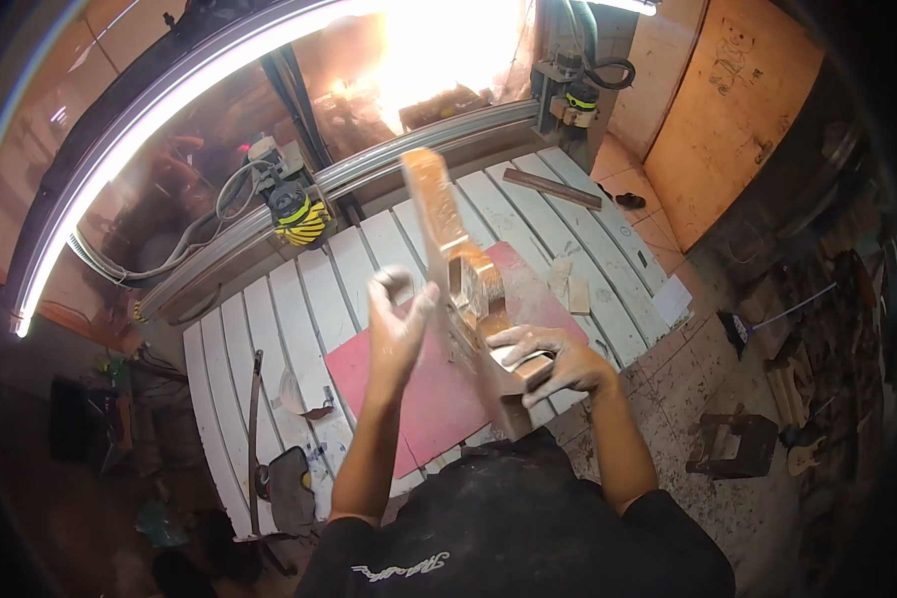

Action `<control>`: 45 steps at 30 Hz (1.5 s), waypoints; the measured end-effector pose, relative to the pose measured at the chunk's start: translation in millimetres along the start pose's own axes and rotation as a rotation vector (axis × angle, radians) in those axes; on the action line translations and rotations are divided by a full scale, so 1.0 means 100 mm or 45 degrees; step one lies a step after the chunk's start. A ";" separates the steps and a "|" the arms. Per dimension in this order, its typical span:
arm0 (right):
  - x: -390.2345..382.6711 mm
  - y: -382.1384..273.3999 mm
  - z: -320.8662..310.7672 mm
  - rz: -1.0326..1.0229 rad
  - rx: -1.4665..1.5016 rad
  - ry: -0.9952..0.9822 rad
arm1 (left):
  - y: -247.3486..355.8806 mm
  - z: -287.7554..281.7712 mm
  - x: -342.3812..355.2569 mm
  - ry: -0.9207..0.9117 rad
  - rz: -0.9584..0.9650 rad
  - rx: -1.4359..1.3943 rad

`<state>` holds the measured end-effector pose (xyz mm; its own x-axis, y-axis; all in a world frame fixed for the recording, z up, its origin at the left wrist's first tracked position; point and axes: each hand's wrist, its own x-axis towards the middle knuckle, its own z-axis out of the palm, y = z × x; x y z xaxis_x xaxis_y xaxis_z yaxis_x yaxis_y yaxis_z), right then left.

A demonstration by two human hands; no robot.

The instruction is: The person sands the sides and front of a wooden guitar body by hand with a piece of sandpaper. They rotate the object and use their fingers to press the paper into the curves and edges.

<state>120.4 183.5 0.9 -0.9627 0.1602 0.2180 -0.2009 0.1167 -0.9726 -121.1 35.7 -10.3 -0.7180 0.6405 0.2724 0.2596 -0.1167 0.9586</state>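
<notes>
A long carved wooden piece (435,204) with angled cut-outs stands tilted in front of me, its far end raised above the table and slightly blurred. My right hand (558,361) is wrapped round its near, lower part, fingers whitened with dust. Beside its left face is my left hand (399,324), dusty too, with fingers curved and apart; the thumb tip is close to the wood, and whether it touches I cannot tell. Underneath, a pinkish-red board (369,369) lies on the slatted grey table (309,289).
Two spindle motors (297,211) (576,100) hang on a gantry rail (389,164) across the table's far side. A wooden strip (553,188) and pale offcuts (578,295) lie at the right. A long thin bar (256,439) and a dark tool (291,488) lie at the left. A stool (733,446) stands on the floor.
</notes>
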 end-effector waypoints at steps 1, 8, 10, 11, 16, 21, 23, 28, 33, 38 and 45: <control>-0.05 -0.02 -0.12 0.048 -0.008 -0.153 | 0.03 0.05 0.14 -0.009 0.001 -0.001; -0.43 -0.21 -0.42 0.418 0.064 -0.094 | 0.02 0.04 0.72 -0.260 0.004 -0.487; -0.47 -0.34 -0.40 0.435 -0.027 0.051 | 0.03 0.10 0.66 -0.147 0.117 -0.513; -0.52 -0.34 -0.39 0.437 -0.025 0.068 | 0.12 0.12 0.59 -0.163 0.113 -0.517; -0.57 -0.16 -0.24 0.346 -0.410 0.662 | 0.39 0.04 0.26 0.164 0.249 -0.604; -0.26 -0.11 0.03 0.017 -0.971 1.091 | 0.69 0.04 -0.07 0.439 0.288 -0.448; -0.05 -0.03 0.14 -0.058 -1.014 1.068 | 0.74 0.09 -0.13 0.574 0.395 -0.355; 0.33 0.27 0.05 0.052 -1.215 0.737 | 0.56 0.09 -0.30 0.562 0.347 -0.244; 0.53 0.38 0.18 0.289 -1.309 0.614 | 0.61 -0.01 -0.22 0.296 0.503 -0.245; 0.68 0.75 0.12 -0.148 -0.721 0.551 | 0.66 0.04 -0.17 0.330 0.509 -0.305; 0.80 0.73 0.27 -0.202 -0.485 0.655 | 0.67 0.04 -0.27 0.286 0.607 -0.270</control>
<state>23.5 178.2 -54.8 -0.6985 0.5493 0.4587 -0.1638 0.5013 -0.8497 -81.9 13.5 46.6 -0.6789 0.3048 0.6680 0.4701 -0.5184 0.7143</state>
